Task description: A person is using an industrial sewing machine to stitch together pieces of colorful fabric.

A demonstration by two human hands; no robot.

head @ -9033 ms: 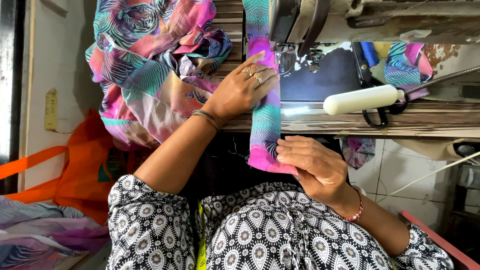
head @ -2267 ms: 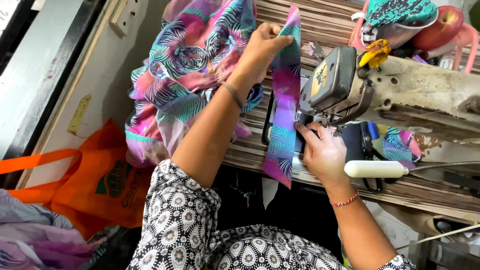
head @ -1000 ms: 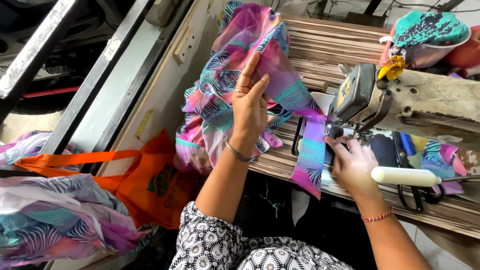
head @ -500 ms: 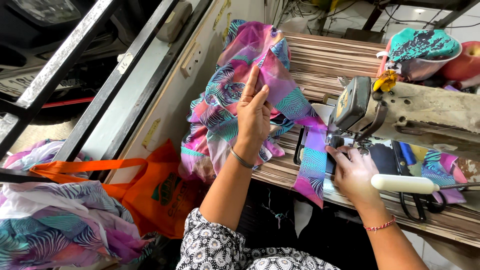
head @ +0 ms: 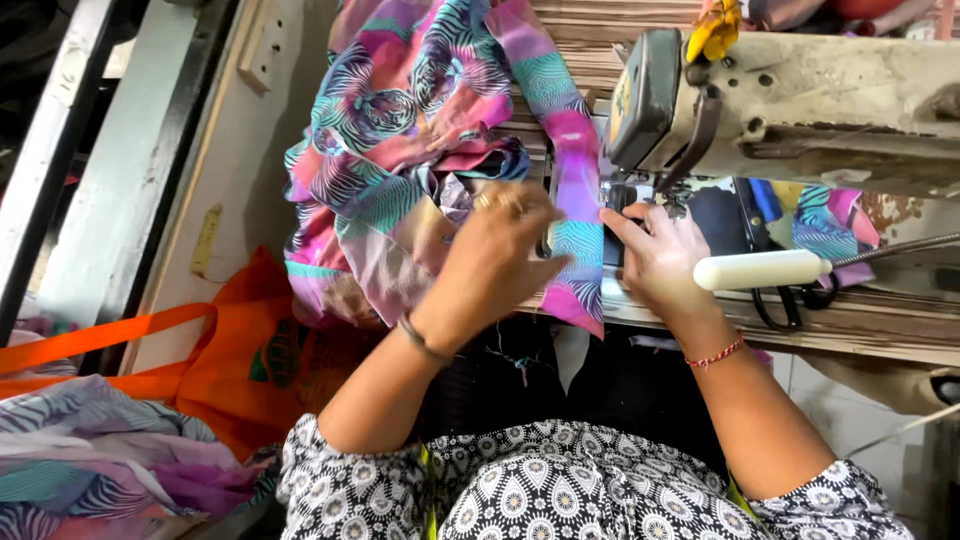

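The step in hand looks like feeding a fabric strip [head: 577, 215] under the sewing machine [head: 800, 95]. The right hand [head: 655, 260] presses flat, fingers extended, on the strip near the needle. The left hand [head: 495, 250] is blurred; I cannot tell its grasp. The next move calls for an aligned edge. Left of it, bunched cloth [head: 400, 150] crowds the table edge [head: 860, 330].

L hand [head: 495, 250] blurred; R hand [head: 655, 255] flat
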